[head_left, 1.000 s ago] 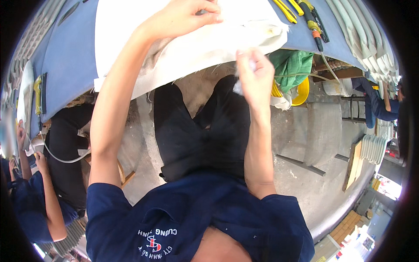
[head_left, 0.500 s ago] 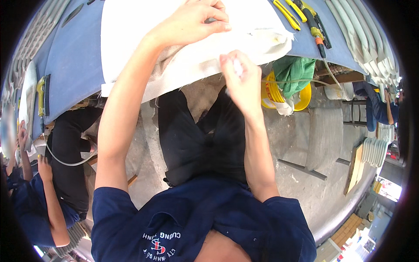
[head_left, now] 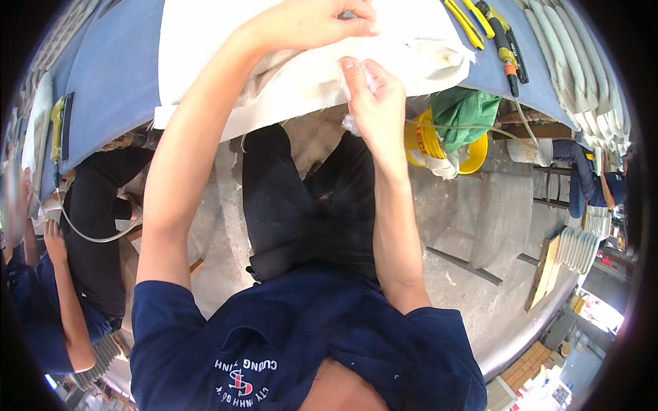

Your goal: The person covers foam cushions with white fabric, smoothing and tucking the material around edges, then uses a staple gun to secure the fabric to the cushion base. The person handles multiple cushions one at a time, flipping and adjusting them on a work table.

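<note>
White woven fabric (head_left: 205, 75) with frayed edges lies over the near edge of the blue-topped table, folded and bulging along its front. My left hand (head_left: 329, 22) reaches over it at the top, fingers and thumb curled in on the cloth; glare washes out the detail at the fingertips. My right hand (head_left: 380, 99) is closed around a wad of white fluffy stuffing (head_left: 351, 125), just at the fabric's front edge. Tufts of it show beside the thumb and below the palm.
Yellow-handled cutters (head_left: 473, 24) and a black-and-yellow tool (head_left: 506, 58) with a hose lie right of the fabric. Grey padded strips (head_left: 572, 75) stack at far right. Below hang a yellow bucket (head_left: 473, 157) and green cloth (head_left: 462, 113). A co-worker's arm (head_left: 68, 294) is at left.
My right hand has moved slightly up toward the fabric, and more of the stuffing now shows. My left hand has shifted a little up and right. The whole view has shifted slightly.
</note>
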The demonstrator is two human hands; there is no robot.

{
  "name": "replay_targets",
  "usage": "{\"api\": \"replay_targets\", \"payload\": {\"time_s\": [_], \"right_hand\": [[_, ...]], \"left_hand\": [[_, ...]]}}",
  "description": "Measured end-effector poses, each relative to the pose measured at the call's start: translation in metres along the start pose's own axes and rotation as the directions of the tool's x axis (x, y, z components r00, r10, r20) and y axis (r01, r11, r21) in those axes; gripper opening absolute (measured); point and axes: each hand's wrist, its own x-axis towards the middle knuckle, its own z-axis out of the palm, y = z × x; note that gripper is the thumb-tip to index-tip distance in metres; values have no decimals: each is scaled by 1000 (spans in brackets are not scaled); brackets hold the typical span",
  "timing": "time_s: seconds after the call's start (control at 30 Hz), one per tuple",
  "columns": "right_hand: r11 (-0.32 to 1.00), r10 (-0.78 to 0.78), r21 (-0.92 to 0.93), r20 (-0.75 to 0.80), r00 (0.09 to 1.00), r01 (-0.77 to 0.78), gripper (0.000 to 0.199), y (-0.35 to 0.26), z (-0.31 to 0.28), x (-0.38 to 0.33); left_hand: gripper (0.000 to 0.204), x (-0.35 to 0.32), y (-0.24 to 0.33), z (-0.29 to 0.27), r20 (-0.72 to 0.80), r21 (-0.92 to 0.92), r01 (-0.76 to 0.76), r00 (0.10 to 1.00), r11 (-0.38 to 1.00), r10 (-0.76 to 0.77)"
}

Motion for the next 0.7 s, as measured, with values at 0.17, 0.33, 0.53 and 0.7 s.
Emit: {"api": "replay_targets", "payload": {"time_s": [0.17, 0.33, 0.53, 0.7], "right_hand": [[985, -166, 75, 116, 979, 158, 28, -1, 11, -44], [994, -108, -26, -123, 987, 106, 34, -21, 10, -40], [968, -205, -152, -3, 979, 202, 37, -7, 34, -12], [959, -260, 130, 40, 965, 252, 30, 7, 33, -34]], "left_hand": [[19, -5, 1, 0, -8, 3, -6, 1000, 1000, 6], [23, -5, 4, 1, -3, 7, 6, 1000, 1000, -6], [22, -1, -1, 0, -24, 39, -25, 999, 999, 26], [21, -6, 9, 5, -148, 85, -93, 983, 992, 105]]}}
